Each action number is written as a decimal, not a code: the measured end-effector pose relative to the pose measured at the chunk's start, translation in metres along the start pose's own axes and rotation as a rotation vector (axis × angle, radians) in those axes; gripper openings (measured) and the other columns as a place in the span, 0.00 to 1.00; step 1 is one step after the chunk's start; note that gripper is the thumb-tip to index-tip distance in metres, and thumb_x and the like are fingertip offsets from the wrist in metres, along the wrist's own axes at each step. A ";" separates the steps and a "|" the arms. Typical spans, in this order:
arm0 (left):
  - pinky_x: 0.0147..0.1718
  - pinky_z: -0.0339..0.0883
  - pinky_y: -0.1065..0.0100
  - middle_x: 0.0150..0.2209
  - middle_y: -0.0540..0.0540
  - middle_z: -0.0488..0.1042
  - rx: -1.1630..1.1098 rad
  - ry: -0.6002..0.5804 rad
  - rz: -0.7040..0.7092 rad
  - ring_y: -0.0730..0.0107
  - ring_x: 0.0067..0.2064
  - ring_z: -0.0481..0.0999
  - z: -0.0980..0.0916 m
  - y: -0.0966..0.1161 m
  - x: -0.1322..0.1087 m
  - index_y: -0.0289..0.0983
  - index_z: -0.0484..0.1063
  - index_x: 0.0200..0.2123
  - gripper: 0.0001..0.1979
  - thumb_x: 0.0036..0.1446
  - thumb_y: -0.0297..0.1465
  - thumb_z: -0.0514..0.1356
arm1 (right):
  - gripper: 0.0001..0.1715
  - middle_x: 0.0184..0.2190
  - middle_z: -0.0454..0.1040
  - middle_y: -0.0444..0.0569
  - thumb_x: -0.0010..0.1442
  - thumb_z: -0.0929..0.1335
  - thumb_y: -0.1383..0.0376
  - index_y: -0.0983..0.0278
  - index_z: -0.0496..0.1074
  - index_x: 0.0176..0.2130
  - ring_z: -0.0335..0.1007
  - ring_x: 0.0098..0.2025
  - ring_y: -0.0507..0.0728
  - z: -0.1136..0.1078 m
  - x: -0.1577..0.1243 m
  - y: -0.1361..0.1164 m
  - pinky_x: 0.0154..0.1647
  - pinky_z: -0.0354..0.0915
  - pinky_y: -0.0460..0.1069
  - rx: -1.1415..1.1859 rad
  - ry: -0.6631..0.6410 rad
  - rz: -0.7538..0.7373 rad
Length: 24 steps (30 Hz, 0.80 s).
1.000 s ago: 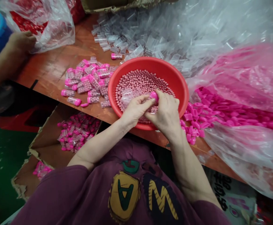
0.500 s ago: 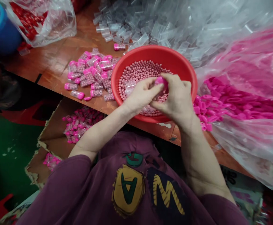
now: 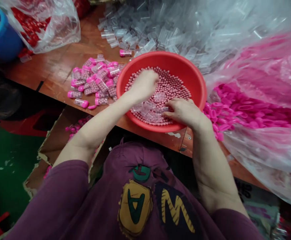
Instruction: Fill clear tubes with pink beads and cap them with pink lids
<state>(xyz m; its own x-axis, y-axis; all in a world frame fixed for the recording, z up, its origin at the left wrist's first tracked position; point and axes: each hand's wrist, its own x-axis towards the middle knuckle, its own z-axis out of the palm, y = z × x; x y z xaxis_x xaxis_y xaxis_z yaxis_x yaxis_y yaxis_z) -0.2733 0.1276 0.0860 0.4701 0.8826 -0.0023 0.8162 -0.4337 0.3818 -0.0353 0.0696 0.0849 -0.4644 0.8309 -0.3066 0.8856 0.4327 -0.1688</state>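
A red plastic bowl (image 3: 197, 80) holds many small pink beads (image 3: 172, 80) and several clear plastic tubes (image 3: 145, 110) lying among them. My left hand (image 3: 145, 85) is over the bowl's left half, closed with its fingers curled down; what it holds, if anything, is hidden. Low in the right half, my right hand (image 3: 186, 111) has its thumb and fingers around the end of a clear tube (image 3: 163, 109) at the bead surface. Left of the bowl lies a pile of bead-filled tubes with pink caps (image 3: 98, 78).
Loose clear tubes (image 3: 145, 36) heap behind the bowl. Pink caps (image 3: 225, 113) spill from a plastic bag (image 3: 260, 150) on the right. A bag of red pieces (image 3: 32, 26) and a blue bucket (image 3: 3, 40) stand far left. Below the table edge is a cardboard box (image 3: 53, 133).
My hands were together over the bowl with a pink cap between them. They have parted: the left moved left over the beads, the right lowered to the tubes. The cap is out of sight.
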 end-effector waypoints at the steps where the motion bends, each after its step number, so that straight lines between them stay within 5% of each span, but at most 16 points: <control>1: 0.61 0.65 0.52 0.54 0.36 0.85 0.036 -0.049 0.056 0.51 0.59 0.79 0.007 0.016 0.011 0.35 0.81 0.65 0.27 0.69 0.20 0.54 | 0.15 0.54 0.85 0.61 0.73 0.72 0.55 0.63 0.83 0.48 0.80 0.59 0.71 -0.001 0.000 -0.003 0.59 0.69 0.65 -0.014 -0.005 0.003; 6: 0.55 0.66 0.60 0.46 0.37 0.87 0.048 -0.298 0.160 0.55 0.51 0.82 0.026 0.053 0.040 0.34 0.89 0.46 0.16 0.66 0.19 0.60 | 0.20 0.60 0.83 0.65 0.75 0.69 0.58 0.65 0.83 0.58 0.79 0.64 0.75 -0.003 -0.014 -0.008 0.61 0.71 0.67 -0.038 0.035 0.049; 10: 0.46 0.66 0.62 0.29 0.44 0.79 -0.015 -0.320 0.024 0.58 0.41 0.78 0.025 0.046 0.043 0.35 0.88 0.38 0.05 0.65 0.26 0.69 | 0.24 0.57 0.85 0.66 0.76 0.69 0.57 0.66 0.81 0.63 0.82 0.60 0.76 0.002 -0.054 0.001 0.61 0.74 0.71 0.150 0.372 0.002; 14: 0.48 0.69 0.62 0.38 0.43 0.84 -0.011 -0.320 0.076 0.57 0.44 0.80 0.015 0.028 0.046 0.33 0.88 0.49 0.14 0.62 0.33 0.73 | 0.20 0.51 0.88 0.55 0.74 0.72 0.54 0.55 0.84 0.60 0.86 0.51 0.69 0.021 -0.108 0.025 0.57 0.79 0.67 0.425 0.718 0.020; 18: 0.55 0.69 0.64 0.60 0.40 0.83 0.117 -0.328 0.317 0.58 0.56 0.82 0.013 0.020 0.050 0.39 0.85 0.62 0.28 0.61 0.20 0.62 | 0.14 0.46 0.90 0.48 0.72 0.74 0.51 0.47 0.86 0.54 0.89 0.46 0.70 0.056 -0.144 0.050 0.49 0.83 0.68 0.567 0.743 0.197; 24: 0.49 0.70 0.62 0.47 0.39 0.86 0.376 -0.473 0.357 0.59 0.47 0.82 0.021 0.035 0.052 0.38 0.88 0.54 0.23 0.66 0.21 0.55 | 0.19 0.45 0.90 0.55 0.71 0.73 0.49 0.56 0.88 0.51 0.89 0.45 0.68 0.107 -0.166 0.065 0.50 0.83 0.66 0.548 0.748 0.359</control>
<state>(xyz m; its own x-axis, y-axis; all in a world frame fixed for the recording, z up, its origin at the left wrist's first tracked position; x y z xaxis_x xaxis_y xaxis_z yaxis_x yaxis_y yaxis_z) -0.2137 0.1543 0.0800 0.7574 0.5377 -0.3704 0.6052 -0.7911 0.0891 0.0987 -0.0776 0.0248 0.1225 0.9692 0.2136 0.7591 0.0471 -0.6493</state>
